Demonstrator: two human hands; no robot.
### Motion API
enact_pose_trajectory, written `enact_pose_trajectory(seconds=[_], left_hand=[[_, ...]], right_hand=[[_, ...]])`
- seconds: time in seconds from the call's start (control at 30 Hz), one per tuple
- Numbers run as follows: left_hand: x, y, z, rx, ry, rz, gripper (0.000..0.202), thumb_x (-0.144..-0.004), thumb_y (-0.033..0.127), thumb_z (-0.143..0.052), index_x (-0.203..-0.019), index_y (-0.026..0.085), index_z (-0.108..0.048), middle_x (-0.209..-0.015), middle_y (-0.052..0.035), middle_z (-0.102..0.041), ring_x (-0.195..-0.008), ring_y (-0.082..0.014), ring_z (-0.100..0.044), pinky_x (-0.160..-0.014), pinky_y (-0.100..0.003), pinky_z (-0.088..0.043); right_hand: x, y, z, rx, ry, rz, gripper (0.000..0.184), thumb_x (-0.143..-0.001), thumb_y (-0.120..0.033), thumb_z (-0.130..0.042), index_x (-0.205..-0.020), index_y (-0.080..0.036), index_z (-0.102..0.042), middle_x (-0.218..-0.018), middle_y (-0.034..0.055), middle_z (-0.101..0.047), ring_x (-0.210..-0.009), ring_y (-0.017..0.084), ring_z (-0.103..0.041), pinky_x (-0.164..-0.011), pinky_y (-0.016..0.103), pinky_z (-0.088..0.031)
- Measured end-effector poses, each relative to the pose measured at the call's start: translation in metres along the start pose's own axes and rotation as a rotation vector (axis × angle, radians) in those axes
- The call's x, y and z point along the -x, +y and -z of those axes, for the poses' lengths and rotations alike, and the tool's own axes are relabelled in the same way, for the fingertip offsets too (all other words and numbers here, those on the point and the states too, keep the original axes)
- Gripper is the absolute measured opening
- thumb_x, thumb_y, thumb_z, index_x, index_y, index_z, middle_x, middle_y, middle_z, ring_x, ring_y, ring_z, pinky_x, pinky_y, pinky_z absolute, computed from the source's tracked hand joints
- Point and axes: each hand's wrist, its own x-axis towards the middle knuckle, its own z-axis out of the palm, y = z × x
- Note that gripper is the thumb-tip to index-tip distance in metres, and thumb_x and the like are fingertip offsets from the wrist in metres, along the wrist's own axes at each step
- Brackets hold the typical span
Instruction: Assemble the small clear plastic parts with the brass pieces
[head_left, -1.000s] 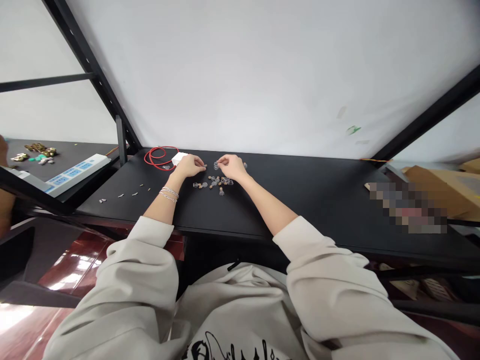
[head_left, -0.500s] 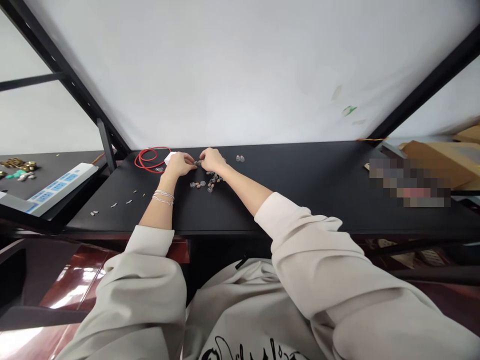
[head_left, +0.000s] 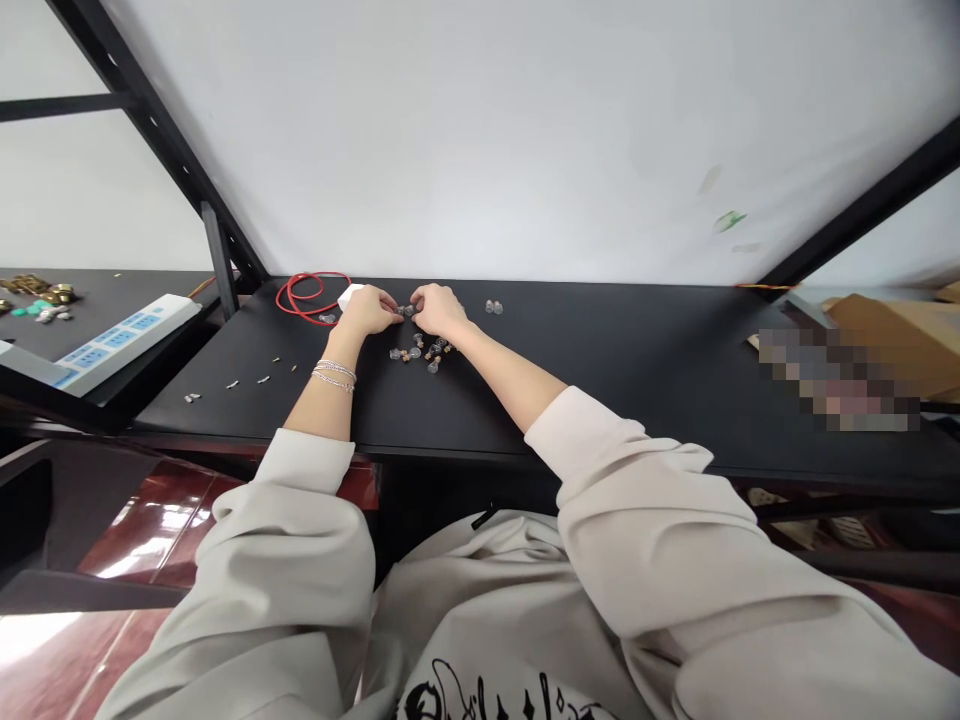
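Note:
My left hand [head_left: 369,311] and my right hand [head_left: 438,310] rest close together at the far side of a black table [head_left: 600,380]. Both pinch, fingertips meeting on one tiny clear glass bottle [head_left: 407,311] held between them. Several more small clear bottles with brown stoppers [head_left: 421,351] lie scattered just in front of the hands. Two more bottles [head_left: 493,307] sit apart to the right. Silver bracelets circle my left wrist.
A red cord coil [head_left: 309,293] and a small white object [head_left: 349,296] lie left of the hands. Tiny pieces [head_left: 247,382] dot the table's left part. A white power strip [head_left: 112,341] and small items lie on the neighbouring table. Cardboard boxes [head_left: 885,330] stand right.
My right hand left the scattered bottles and came over to the left hand; both now pinch the same small bottle. The view shifted slightly.

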Motion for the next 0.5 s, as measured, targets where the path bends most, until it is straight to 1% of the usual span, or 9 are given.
enact_pose_trajectory(seconds=[0.1, 0.2, 0.3, 0.37, 0.43, 0.47, 0.5], left_hand=[[-0.001, -0.001, 0.001, 0.001, -0.005, 0.014, 0.018, -0.058, 0.022, -0.089, -0.071, 0.020, -0.076, -0.069, -0.0039, -0.074, -0.077, -0.0240, -0.072, -0.076, -0.032, -0.055], [-0.001, -0.002, 0.002, 0.011, -0.007, 0.036, 0.022, -0.056, 0.021, -0.091, -0.071, 0.021, -0.075, -0.069, -0.0030, -0.073, -0.078, -0.0236, -0.071, -0.076, -0.032, -0.055], [0.002, -0.002, 0.006, 0.026, -0.011, 0.052, 0.026, -0.054, 0.020, -0.092, -0.073, 0.020, -0.075, -0.070, -0.0030, -0.073, -0.077, -0.0230, -0.070, -0.076, -0.032, -0.055], [0.005, 0.001, 0.010, 0.030, -0.001, 0.046, 0.028, -0.054, 0.021, -0.092, -0.076, 0.019, -0.075, -0.071, -0.0034, -0.073, -0.074, -0.0218, -0.069, -0.074, -0.031, -0.054], [0.011, 0.005, 0.014, 0.048, -0.023, -0.006, 0.029, -0.057, 0.025, -0.091, -0.081, 0.018, -0.075, -0.074, -0.0041, -0.074, -0.071, -0.0196, -0.067, -0.070, -0.030, -0.052], [0.013, 0.009, 0.015, 0.069, -0.061, -0.056, 0.029, -0.059, 0.027, -0.090, -0.084, 0.017, -0.076, -0.076, -0.0046, -0.074, -0.069, -0.0184, -0.066, -0.068, -0.029, -0.051], [0.016, 0.012, 0.016, 0.095, -0.122, -0.119, 0.031, -0.061, 0.029, -0.088, -0.087, 0.016, -0.077, -0.079, -0.0051, -0.075, -0.067, -0.0170, -0.065, -0.066, -0.028, -0.050]], right_hand=[[-0.001, 0.006, 0.002, -0.018, 0.015, 0.042, 0.034, -0.082, -0.012, -0.072, -0.114, -0.019, -0.076, -0.115, 0.0133, -0.075, -0.105, 0.028, -0.069, -0.094, 0.040, -0.055], [-0.001, 0.010, 0.009, -0.038, 0.013, 0.057, 0.033, -0.080, -0.008, -0.073, -0.112, -0.018, -0.077, -0.110, 0.0131, -0.075, -0.103, 0.029, -0.070, -0.094, 0.041, -0.055], [0.003, 0.011, 0.020, -0.061, -0.032, 0.059, 0.028, -0.079, -0.009, -0.076, -0.106, -0.018, -0.079, -0.104, 0.0129, -0.076, -0.101, 0.030, -0.071, -0.094, 0.041, -0.055], [0.009, 0.012, 0.029, -0.068, -0.095, 0.068, 0.021, -0.078, -0.012, -0.080, -0.098, -0.017, -0.081, -0.097, 0.0126, -0.077, -0.095, 0.029, -0.073, -0.091, 0.040, -0.056], [0.018, 0.014, 0.036, -0.058, -0.145, 0.078, 0.013, -0.078, -0.015, -0.083, -0.091, -0.017, -0.081, -0.091, 0.0118, -0.077, -0.090, 0.028, -0.073, -0.089, 0.039, -0.056], [0.023, 0.016, 0.040, -0.045, -0.141, 0.082, 0.011, -0.078, -0.016, -0.083, -0.089, -0.018, -0.081, -0.091, 0.0113, -0.078, -0.090, 0.028, -0.073, -0.088, 0.039, -0.055], [0.029, 0.018, 0.043, -0.029, -0.106, 0.078, 0.010, -0.079, -0.017, -0.082, -0.089, -0.018, -0.081, -0.091, 0.0107, -0.078, -0.092, 0.027, -0.073, -0.089, 0.039, -0.055]])
